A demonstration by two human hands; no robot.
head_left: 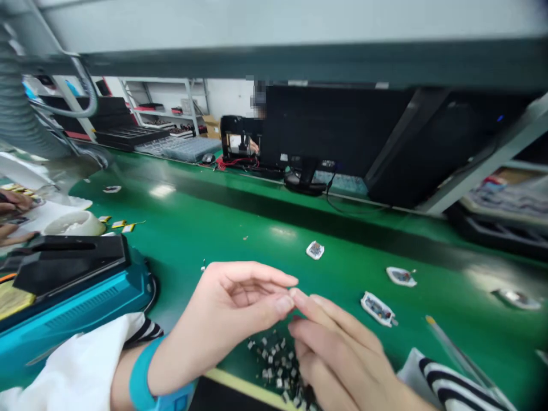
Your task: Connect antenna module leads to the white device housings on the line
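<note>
well, shelves (168,114) and monitor (329,131) stand behind the green worktop (205,208); whether fingers (261,273) grip anything is unclear.

green worktop (192,208) | light glare (162,190) | white wall (229,94) | metal shelving (162,114) | overhead panel (299,25)

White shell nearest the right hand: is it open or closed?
Open: the white shell nearest the right hand has no cover over it, and the circuit board inside shows.
</note>
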